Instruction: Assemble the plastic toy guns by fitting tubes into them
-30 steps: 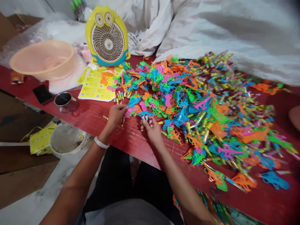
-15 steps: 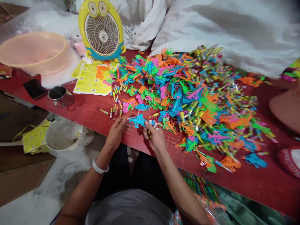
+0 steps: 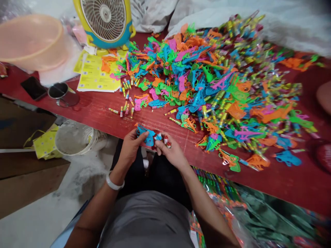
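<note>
My left hand [image 3: 130, 147] pinches a blue plastic toy gun [image 3: 148, 138] between thumb and fingers, over the table's front edge. Close beside its right end, my right hand [image 3: 172, 152] is closed around a few small wrapped tubes [image 3: 158, 136]. One tube points toward the toy gun; whether the two touch I cannot tell. Beyond my hands, loose tubes [image 3: 126, 109] with yellow bands lie on the red table [image 3: 103, 119]. A big heap of toy guns [image 3: 181, 82] in blue, green, orange and pink spreads to the right, mixed with more tubes.
A yellow and blue fan [image 3: 107, 24] stands at the back, behind yellow printed sheets [image 3: 97, 77]. Leftward are a metal mug [image 3: 67, 96], a phone [image 3: 33, 88] and a peach basin [image 3: 33, 44]. A white bucket [image 3: 85, 144] is below the edge. Packed bags [image 3: 219, 193] lie lower right.
Both hands held the toy gun; now only my left hand does, with its handle swung around. My right hand has come off it, its tubes raised. The view has tipped downward.
</note>
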Demonstrator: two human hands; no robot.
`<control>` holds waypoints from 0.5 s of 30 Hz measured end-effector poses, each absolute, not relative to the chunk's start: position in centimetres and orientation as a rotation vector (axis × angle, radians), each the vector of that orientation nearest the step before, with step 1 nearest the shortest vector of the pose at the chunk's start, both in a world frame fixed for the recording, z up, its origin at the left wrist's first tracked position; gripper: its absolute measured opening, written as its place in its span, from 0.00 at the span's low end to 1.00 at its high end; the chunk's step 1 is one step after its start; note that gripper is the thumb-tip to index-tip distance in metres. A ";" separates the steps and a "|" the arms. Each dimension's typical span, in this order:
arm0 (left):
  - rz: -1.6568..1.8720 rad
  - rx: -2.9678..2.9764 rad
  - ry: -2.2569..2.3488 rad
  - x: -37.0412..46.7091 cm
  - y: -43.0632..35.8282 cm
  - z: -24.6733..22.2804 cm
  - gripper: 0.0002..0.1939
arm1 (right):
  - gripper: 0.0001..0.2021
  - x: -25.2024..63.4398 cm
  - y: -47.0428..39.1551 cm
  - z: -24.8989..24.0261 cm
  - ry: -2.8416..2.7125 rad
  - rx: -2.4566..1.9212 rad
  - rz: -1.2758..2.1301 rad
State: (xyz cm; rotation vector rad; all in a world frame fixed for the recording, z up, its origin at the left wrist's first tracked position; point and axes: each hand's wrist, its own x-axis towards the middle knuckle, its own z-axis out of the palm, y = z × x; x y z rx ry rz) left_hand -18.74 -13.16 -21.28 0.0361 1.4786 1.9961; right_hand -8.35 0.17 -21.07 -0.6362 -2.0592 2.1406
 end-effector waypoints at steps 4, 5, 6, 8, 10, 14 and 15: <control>2.008 0.012 1.560 -18.0 -12.8 -20.7 0.16 | 0.14 -8.2 0.3 -21.1 -2.087 -0.663 1.885; 2.008 0.011 1.568 -17.9 -12.8 -20.6 0.16 | 0.13 -8.2 0.3 -21.1 -2.110 -0.668 1.838; 2.005 0.012 1.573 -17.8 -12.7 -20.6 0.17 | 0.13 -8.2 0.3 -21.1 -2.128 -0.673 1.809; 1.999 0.016 1.576 -17.8 -12.7 -20.5 0.17 | 0.12 -8.3 0.3 -21.1 -2.136 -0.683 1.785; 1.994 0.021 1.582 -17.8 -12.8 -20.4 0.16 | 0.11 -8.3 0.3 -21.1 -2.131 -0.691 1.793; 1.987 0.025 1.590 -17.7 -12.8 -20.5 0.16 | 0.11 -8.3 0.4 -21.1 -2.123 -0.688 1.852; 1.990 0.024 1.586 -17.6 -12.8 -20.5 0.16 | 0.11 -8.3 0.4 -21.1 -2.119 -0.686 1.856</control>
